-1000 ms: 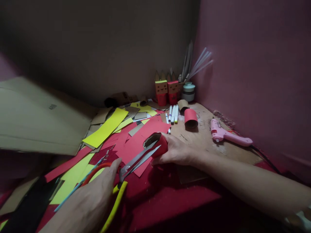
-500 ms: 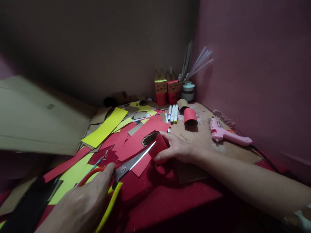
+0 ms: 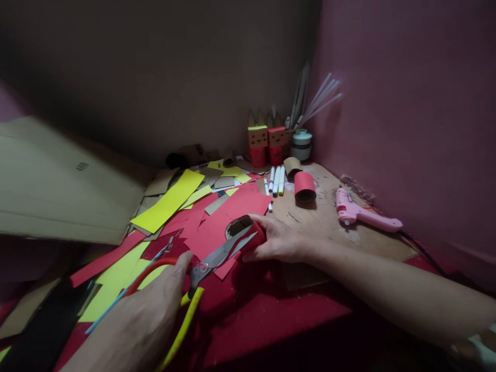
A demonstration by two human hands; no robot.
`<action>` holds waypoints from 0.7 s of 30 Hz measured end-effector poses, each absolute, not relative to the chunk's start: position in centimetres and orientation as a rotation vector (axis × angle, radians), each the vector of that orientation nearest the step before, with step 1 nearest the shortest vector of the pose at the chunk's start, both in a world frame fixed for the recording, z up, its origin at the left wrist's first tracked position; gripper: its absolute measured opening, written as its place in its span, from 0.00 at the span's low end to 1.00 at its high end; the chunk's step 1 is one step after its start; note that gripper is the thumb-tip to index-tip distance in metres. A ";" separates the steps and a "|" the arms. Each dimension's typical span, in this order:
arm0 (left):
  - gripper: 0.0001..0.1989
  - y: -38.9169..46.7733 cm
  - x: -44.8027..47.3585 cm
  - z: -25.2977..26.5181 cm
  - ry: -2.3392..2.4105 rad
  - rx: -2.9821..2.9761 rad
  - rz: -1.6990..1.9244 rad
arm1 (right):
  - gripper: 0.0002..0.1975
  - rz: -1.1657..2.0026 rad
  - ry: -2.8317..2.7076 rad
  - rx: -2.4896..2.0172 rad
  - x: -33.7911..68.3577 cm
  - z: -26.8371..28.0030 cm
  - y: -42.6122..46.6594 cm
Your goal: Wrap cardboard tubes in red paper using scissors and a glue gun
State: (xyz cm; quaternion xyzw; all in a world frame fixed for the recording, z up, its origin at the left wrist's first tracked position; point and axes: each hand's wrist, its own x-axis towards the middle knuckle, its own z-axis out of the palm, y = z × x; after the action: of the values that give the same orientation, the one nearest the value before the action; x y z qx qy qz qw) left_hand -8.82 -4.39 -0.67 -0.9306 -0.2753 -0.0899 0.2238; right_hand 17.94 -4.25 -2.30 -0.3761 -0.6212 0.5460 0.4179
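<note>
My left hand (image 3: 149, 315) is closed round the red and yellow handles of a pair of scissors (image 3: 219, 256). Their blades are parted and reach the rim of a cardboard tube wrapped in red paper (image 3: 254, 238). One blade appears to lie at the tube's opening, the other along its red outer side. My right hand (image 3: 281, 238) grips that tube from the right, thumb below and fingers behind, its open end facing left. Beneath the tube lie red paper sheets (image 3: 222, 217) on a dark red cloth.
A second red-wrapped tube (image 3: 305, 187) stands beside several markers (image 3: 276, 181). To the right lies a pink glue gun (image 3: 362, 212). Two box-headed figures (image 3: 267, 144) and a lidded jar (image 3: 301, 144) stand at the back. Yellow paper (image 3: 168, 201) and a large cardboard box (image 3: 65, 181) are left.
The scissors have moved slightly right and their blades have spread apart at the tube's rim. My right hand has turned the tube a little.
</note>
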 end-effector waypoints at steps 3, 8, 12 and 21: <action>0.23 -4.4 -8.8 -0.8 -0.748 -2.627 -0.222 | 0.26 1.431 -1.514 -0.892 17.7 -2.5 -4.3; 0.25 -4.2 -10.5 -2.0 -0.891 -2.627 -0.221 | 0.24 1.426 -1.484 -0.888 18.0 -2.4 -4.3; 0.24 -4.1 -12.2 -2.2 -0.950 -2.687 -0.160 | 0.25 1.618 -1.412 -0.892 18.8 -2.0 -4.3; 0.27 -5.3 -11.9 -1.9 -0.958 -2.694 -0.220 | 0.27 1.936 -1.663 -0.672 19.5 -1.0 -4.5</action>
State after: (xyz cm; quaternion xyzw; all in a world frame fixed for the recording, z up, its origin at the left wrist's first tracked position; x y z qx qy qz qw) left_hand -11.86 -5.31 -1.89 -0.9306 -0.3310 -0.0759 0.1365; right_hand 19.53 -4.48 -1.04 -0.2467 -0.6103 0.7105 0.2487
